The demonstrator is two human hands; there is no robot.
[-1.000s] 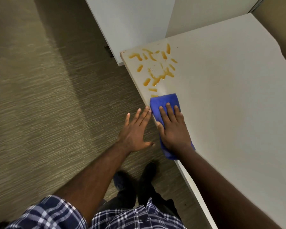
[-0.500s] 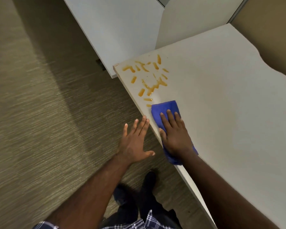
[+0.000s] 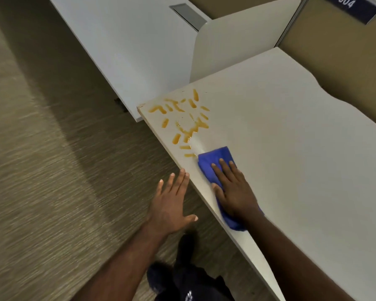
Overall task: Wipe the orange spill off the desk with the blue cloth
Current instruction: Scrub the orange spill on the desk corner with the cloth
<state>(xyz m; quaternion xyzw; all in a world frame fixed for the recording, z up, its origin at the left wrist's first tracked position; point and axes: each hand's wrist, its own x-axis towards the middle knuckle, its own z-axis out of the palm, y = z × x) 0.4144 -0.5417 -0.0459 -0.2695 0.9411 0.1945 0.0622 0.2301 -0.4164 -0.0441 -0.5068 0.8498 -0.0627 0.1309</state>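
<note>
- Desk (image 3: 291, 148): a broad off-white slab with a smooth matte face and a thin, squared front edge. Its far right edge runs in a wavy cut. You stand at its left corner, over ribbed grey-brown carpet (image 3: 41, 170).
- Panels (image 3: 128, 51): flat pale boards rise behind the corner. One carries a grey slot, and a dark plate reads 304.
- What changed: over the last second your view has lifted and swung, so more of the partitions shows. Your hands and the cloth sit much as they did relative to the spill. Judged from that, the wipe has barely advanced, and most of the mess is still ahead of you.
- Orange spill (image 3: 182, 124): glossy, syrupy dashes and short streaks fan out near the desk's corner and reach almost to the front edge. A faint wet trail leads from its near side toward the cloth.
- Blue cloth (image 3: 215, 157): a soft, folded, deep-blue pad lying flat on the desk, just short of the nearest orange dash. Its near end hangs slightly past the front edge.
- Right hand (image 3: 234, 192): pressed palm-down on the cloth, fingers spread forward, pinning it rather than pinching it.
- Left hand (image 3: 172, 203): flat and empty with the fingers spread, hovering over the floor beside the desk, fingertips right at the edge. Whether they touch it, you cannot tell.
- Next, by my reading: push the pad forward and left through the streaks.
</note>
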